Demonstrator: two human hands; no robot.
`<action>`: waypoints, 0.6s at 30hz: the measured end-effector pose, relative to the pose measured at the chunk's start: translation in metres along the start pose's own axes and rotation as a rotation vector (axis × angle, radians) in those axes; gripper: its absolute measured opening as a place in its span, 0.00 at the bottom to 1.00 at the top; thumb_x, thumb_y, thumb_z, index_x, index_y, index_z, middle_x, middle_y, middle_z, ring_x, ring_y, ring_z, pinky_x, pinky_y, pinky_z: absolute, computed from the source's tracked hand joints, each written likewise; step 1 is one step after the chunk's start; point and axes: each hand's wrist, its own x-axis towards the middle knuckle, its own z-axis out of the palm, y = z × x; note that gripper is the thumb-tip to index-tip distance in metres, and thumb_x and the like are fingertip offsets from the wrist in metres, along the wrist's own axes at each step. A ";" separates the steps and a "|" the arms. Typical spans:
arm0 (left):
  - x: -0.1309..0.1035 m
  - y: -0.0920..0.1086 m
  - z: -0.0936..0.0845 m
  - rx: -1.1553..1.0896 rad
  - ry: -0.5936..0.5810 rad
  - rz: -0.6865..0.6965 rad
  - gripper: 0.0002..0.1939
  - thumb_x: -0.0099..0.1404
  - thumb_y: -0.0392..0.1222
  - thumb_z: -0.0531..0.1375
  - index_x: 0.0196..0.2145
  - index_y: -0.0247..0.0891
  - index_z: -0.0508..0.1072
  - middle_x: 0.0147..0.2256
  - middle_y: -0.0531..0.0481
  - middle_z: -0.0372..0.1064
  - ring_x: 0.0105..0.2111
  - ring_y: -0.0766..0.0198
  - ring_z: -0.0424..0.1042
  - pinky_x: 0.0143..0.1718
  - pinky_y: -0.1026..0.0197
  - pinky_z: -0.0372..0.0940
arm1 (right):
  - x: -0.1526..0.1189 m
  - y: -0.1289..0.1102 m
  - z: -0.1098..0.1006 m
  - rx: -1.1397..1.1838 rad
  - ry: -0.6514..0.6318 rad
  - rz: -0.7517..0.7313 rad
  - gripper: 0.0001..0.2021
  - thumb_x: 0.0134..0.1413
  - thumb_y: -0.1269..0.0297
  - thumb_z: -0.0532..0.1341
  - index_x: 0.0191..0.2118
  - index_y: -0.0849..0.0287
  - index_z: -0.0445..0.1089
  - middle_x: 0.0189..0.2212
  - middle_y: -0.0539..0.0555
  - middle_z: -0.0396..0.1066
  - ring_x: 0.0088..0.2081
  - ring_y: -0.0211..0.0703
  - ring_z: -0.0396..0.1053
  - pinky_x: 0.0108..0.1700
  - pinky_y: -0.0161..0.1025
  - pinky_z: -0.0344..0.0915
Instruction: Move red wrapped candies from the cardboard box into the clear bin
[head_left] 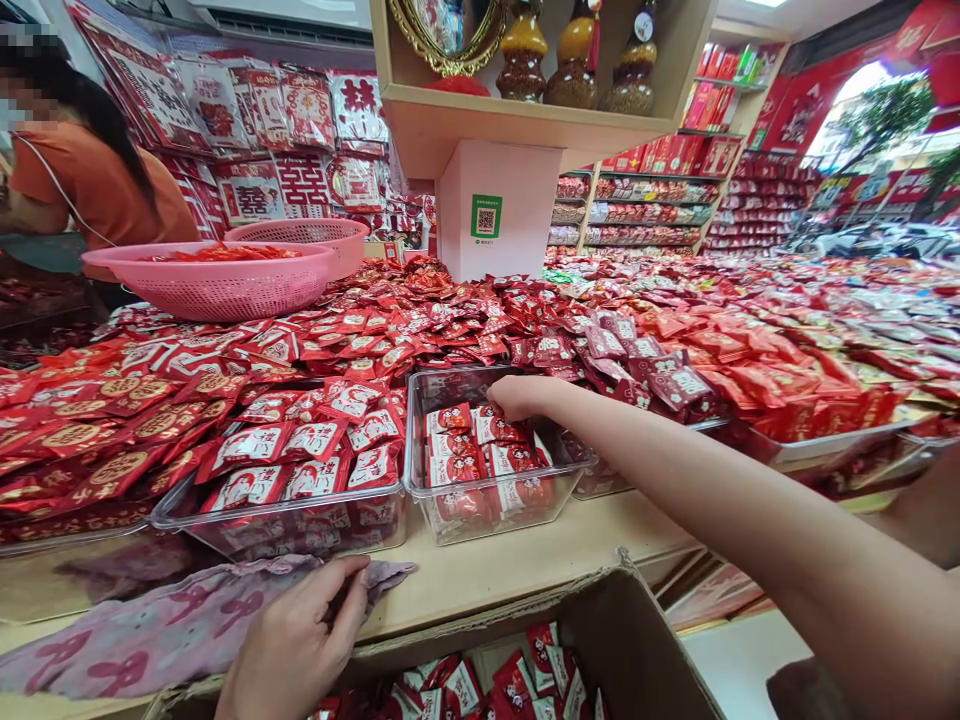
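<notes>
My right hand point(517, 397) reaches into a clear plastic tray point(491, 520), its fingers closed at the top edge of a small red-and-white packet point(498, 426). Similar packets stand in two columns in that tray, and its back part is bare. My left hand point(300, 635) is lower down, over the rim of a cardboard box point(630, 640). Its thumb and index finger come together; whatever is between them is hidden. Behind that hand a pink patterned cloth point(172, 625) lies along the counter edge. Loose red-and-white packets point(517, 680) lie inside the box.
A neighbouring clear tray point(300, 520) holds larger red-and-white packets. Heaps of wrapped packets point(105, 440) cover the counter. Pink baskets point(225, 285) stand at the back left, near a person in orange point(97, 190). A post point(499, 190) carries an overhanging shelf point(525, 115).
</notes>
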 end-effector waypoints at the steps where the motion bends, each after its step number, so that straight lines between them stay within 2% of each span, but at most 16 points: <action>1: 0.001 0.001 0.000 -0.005 0.002 0.001 0.11 0.60 0.45 0.50 0.34 0.40 0.69 0.31 0.53 0.73 0.29 0.67 0.73 0.30 0.70 0.65 | 0.002 0.001 0.001 -0.010 0.024 -0.011 0.16 0.41 0.74 0.56 0.40 0.69 0.69 0.39 0.63 0.68 0.39 0.47 0.66 0.33 0.34 0.60; 5: 0.002 0.003 -0.002 -0.017 0.009 0.012 0.11 0.60 0.45 0.50 0.34 0.40 0.69 0.31 0.53 0.74 0.29 0.67 0.73 0.30 0.71 0.65 | 0.011 -0.001 0.004 -0.033 0.196 -0.062 0.14 0.45 0.74 0.53 0.39 0.68 0.69 0.38 0.62 0.69 0.39 0.45 0.67 0.35 0.34 0.59; 7: 0.003 0.003 -0.002 -0.015 0.012 0.007 0.11 0.59 0.45 0.50 0.34 0.40 0.69 0.30 0.53 0.74 0.28 0.67 0.73 0.30 0.71 0.65 | 0.015 -0.004 0.005 -0.029 0.239 -0.081 0.15 0.46 0.72 0.53 0.40 0.67 0.69 0.38 0.62 0.69 0.39 0.45 0.67 0.36 0.34 0.59; 14: -0.001 0.000 0.001 -0.025 -0.023 -0.037 0.11 0.59 0.45 0.51 0.35 0.40 0.69 0.33 0.53 0.73 0.30 0.67 0.73 0.31 0.70 0.66 | 0.024 -0.004 0.015 -0.080 0.214 -0.105 0.15 0.50 0.70 0.49 0.37 0.68 0.71 0.37 0.62 0.70 0.37 0.46 0.68 0.35 0.35 0.60; 18: -0.002 0.000 0.001 -0.034 -0.050 -0.060 0.12 0.60 0.45 0.50 0.36 0.41 0.69 0.33 0.52 0.73 0.29 0.67 0.73 0.29 0.71 0.66 | 0.028 0.001 0.023 -0.073 0.210 -0.029 0.14 0.50 0.69 0.50 0.37 0.68 0.71 0.36 0.62 0.70 0.37 0.47 0.68 0.35 0.35 0.60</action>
